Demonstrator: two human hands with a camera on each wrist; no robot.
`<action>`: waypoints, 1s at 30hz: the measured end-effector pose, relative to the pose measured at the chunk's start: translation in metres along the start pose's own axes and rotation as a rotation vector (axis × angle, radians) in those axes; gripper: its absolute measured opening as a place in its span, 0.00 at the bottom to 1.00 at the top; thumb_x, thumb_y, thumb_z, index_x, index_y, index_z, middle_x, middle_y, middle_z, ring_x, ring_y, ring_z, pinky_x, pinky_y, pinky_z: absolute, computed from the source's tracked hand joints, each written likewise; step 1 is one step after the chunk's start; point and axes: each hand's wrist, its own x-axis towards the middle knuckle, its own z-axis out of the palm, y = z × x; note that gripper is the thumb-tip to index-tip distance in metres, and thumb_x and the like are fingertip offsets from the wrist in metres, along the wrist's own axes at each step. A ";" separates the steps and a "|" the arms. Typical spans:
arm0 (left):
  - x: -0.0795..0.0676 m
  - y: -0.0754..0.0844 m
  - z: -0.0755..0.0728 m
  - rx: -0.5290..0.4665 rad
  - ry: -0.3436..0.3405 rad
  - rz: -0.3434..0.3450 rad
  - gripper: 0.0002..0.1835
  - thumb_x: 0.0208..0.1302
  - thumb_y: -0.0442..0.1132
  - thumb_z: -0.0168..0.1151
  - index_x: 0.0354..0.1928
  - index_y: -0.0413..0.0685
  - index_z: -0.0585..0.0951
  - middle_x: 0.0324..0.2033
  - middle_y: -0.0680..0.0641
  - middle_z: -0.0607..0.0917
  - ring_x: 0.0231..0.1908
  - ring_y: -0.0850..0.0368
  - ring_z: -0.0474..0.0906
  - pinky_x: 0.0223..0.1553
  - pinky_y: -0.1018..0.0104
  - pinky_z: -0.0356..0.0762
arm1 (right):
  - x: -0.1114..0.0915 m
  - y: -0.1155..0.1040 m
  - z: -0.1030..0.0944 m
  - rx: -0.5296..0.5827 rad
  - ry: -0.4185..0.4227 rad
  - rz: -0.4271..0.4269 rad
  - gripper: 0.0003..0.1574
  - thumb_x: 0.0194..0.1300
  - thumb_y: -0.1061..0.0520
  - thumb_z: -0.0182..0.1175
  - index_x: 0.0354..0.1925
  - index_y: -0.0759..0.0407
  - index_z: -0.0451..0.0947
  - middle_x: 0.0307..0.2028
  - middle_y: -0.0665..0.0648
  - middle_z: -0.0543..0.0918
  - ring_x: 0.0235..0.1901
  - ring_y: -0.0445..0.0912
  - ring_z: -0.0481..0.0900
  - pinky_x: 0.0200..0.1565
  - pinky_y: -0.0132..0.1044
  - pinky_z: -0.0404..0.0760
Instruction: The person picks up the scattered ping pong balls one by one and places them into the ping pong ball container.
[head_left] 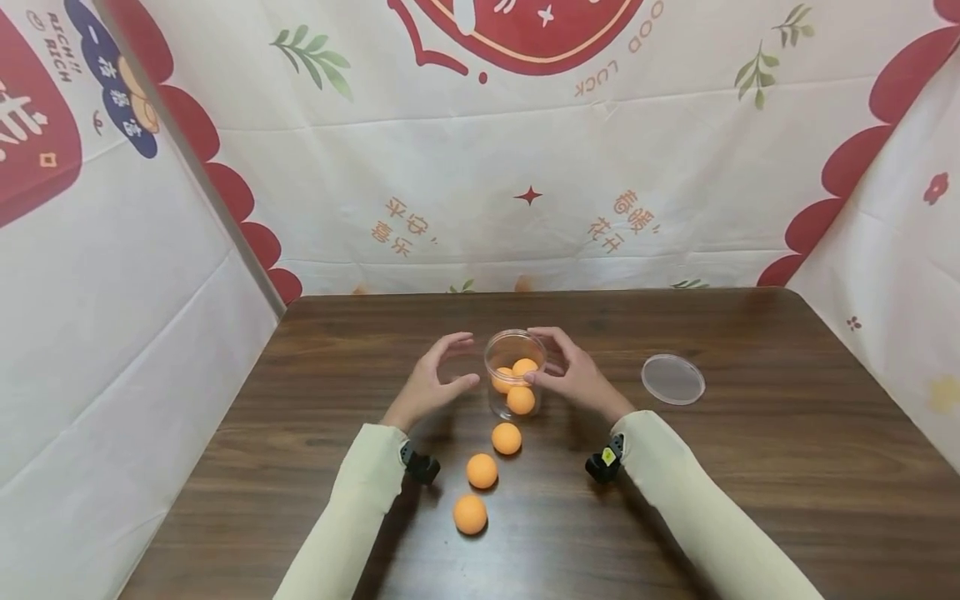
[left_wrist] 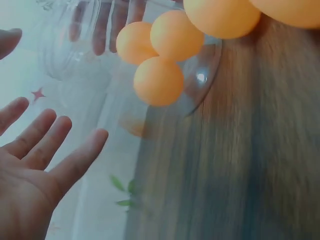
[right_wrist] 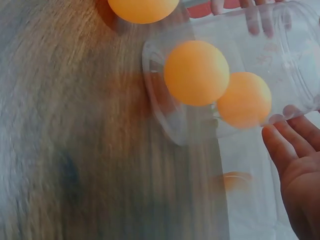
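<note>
A clear plastic jar (head_left: pixel 495 404) stands on the table with several orange balls (head_left: pixel 521 400) inside. My right hand (head_left: pixel 581 379) holds the jar near its rim from the right, thumb in front and fingers at the back. In the right wrist view its fingertips (right_wrist: pixel 272 135) lie along the jar's wall. My left hand (head_left: pixel 431 379) is to the left of the jar, thumb and fingers spread in a wide curve, with a gap to the wall. It holds nothing. Three loose orange balls, the nearest ball (head_left: pixel 506 438) just before the jar, trail towards me.
A clear round lid (head_left: pixel 673 379) lies flat on the brown wooden table (head_left: pixel 750 483), to the right of my right hand. White printed cloth (head_left: pixel 465 167) hangs behind the table's far edge and along both sides. A black strap camera (head_left: pixel 603 461) sits on my right wrist.
</note>
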 end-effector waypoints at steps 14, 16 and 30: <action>-0.057 0.030 0.008 0.397 -0.166 0.181 0.23 0.57 0.42 0.68 0.53 0.45 0.74 0.48 0.47 0.75 0.47 0.51 0.75 0.45 0.56 0.80 | -0.002 0.013 0.010 -0.015 0.026 -0.057 0.41 0.61 0.63 0.63 0.68 0.54 0.56 0.65 0.64 0.66 0.66 0.59 0.63 0.61 0.59 0.68; -0.064 0.037 0.009 0.442 -0.204 0.199 0.21 0.57 0.43 0.68 0.51 0.46 0.75 0.45 0.49 0.75 0.46 0.51 0.76 0.46 0.60 0.79 | -0.002 0.013 0.011 -0.003 0.026 -0.056 0.41 0.61 0.63 0.62 0.68 0.55 0.56 0.65 0.65 0.66 0.66 0.60 0.63 0.61 0.60 0.67; -0.098 0.059 0.031 0.842 -0.365 0.311 0.19 0.48 0.47 0.72 0.40 0.53 0.76 0.36 0.56 0.71 0.32 0.67 0.65 0.27 0.84 0.61 | -0.002 0.014 0.017 0.048 0.061 -0.064 0.41 0.60 0.65 0.61 0.67 0.58 0.56 0.66 0.67 0.63 0.67 0.63 0.61 0.61 0.61 0.66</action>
